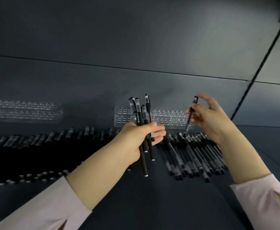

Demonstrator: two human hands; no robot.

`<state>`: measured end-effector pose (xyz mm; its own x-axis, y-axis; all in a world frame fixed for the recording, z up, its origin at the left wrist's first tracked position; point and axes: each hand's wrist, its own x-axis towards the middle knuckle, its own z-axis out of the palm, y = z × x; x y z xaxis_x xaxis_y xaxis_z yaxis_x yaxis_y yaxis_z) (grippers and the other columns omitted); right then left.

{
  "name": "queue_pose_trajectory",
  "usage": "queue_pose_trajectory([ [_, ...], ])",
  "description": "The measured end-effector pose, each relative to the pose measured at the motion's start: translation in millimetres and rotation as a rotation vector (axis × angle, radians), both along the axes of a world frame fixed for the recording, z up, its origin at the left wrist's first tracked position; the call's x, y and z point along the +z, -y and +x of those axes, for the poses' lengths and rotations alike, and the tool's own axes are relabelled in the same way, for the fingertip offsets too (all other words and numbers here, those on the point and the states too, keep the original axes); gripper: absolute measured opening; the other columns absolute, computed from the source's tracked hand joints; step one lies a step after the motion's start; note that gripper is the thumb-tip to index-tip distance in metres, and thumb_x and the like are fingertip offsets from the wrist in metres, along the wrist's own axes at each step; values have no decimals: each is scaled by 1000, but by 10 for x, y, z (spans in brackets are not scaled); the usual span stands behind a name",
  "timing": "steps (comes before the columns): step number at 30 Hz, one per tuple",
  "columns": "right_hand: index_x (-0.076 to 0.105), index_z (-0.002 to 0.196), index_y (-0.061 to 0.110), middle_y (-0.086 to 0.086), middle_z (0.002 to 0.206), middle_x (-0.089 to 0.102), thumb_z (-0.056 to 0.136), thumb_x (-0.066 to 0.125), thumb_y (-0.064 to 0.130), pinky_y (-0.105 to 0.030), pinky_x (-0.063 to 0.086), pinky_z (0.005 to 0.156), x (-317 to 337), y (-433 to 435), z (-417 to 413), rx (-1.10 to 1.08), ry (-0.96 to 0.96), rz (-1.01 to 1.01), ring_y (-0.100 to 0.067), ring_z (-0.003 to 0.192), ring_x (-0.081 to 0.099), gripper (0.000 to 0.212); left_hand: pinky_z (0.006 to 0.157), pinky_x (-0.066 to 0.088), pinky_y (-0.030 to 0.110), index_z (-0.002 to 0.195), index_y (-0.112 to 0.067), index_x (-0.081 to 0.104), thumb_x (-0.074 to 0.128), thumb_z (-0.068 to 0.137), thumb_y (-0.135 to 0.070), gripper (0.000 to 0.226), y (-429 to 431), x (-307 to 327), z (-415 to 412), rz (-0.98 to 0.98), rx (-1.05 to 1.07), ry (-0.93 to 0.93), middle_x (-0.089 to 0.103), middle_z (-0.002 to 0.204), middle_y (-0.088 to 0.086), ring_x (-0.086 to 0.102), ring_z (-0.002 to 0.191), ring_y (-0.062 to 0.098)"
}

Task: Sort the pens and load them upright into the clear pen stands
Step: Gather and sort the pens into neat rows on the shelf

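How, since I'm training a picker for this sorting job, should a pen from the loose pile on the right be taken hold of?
Pinch its near end, coming down from above. The right pile lies flat on the table, pens packed side by side, leaving little finger room along the barrels; the staggered near ends stick out, so they are probably easiest to lift.

Left pen stand [24, 112] cut by left edge. Middle pen stand [167, 113] partly behind held pens [139, 121]. Right hand [208, 118] fingertips blurred.
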<state>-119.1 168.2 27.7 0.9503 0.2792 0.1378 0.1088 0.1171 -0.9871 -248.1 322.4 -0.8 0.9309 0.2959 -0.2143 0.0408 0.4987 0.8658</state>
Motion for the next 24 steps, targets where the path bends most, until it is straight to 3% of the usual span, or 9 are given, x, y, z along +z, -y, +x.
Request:
queue_pose_trajectory([
  [4, 53, 128, 16, -9, 80, 62, 97, 51, 4, -19, 47, 50, -52, 390, 364, 73, 25, -248, -13, 59, 52, 34, 63, 61, 27, 109, 6, 63, 65, 91, -2, 20, 377, 19, 298, -36, 48, 8, 75, 94, 15, 74, 72, 17],
  [7, 53, 129, 10, -8, 75, 54, 94, 53, 0, -19, 47, 48, -161, 534, 496, 155, 39, -458, -12, 54, 49, 36, 65, 61, 26, 102, -1, 67, 70, 87, -6, 16, 536, -14, 432, -18, 96, 5, 70, 82, 8, 71, 64, 12],
  [11, 54, 123, 15, -7, 73, 54, 91, 59, 1, -21, 53, 55, -215, 578, 491, 332, 88, -645, -11, 54, 57, 36, 67, 62, 28, 92, -5, 69, 73, 85, -7, 8, 533, -104, 450, 39, 125, -5, 70, 70, 4, 71, 67, 13],
  [14, 53, 123, 17, -9, 82, 56, 88, 63, 3, -22, 55, 57, -275, 558, 444, 390, 126, -745, -14, 59, 61, 39, 58, 58, 24, 100, -2, 71, 73, 84, -9, 18, 491, -142, 380, 75, 103, -14, 75, 79, 9, 75, 75, 19],
  [17, 52, 126, 18, -10, 93, 54, 87, 66, 5, -22, 55, 61, -315, 569, 411, 414, 130, -835, -13, 66, 62, 43, 59, 58, 23, 106, -1, 70, 73, 83, -10, 25, 498, -142, 344, 108, 67, -9, 76, 90, 12, 75, 81, 21],
  [20, 58, 119, 15, -9, 90, 56, 89, 66, 14, -21, 54, 58, -285, 559, 381, 345, 151, -752, -13, 66, 59, 31, 58, 57, 23, 106, 1, 70, 72, 83, -9, 25, 532, -136, 337, 138, 22, 2, 76, 89, 12, 75, 77, 20],
  [24, 66, 110, 11, -5, 90, 62, 94, 59, 26, -21, 52, 56, -239, 461, 277, 349, -33, -309, -10, 63, 57, 23, 63, 59, 26, 104, 1, 71, 71, 84, -8, 22, 599, -170, 321, 165, -85, 10, 75, 83, 11, 75, 80, 21],
])
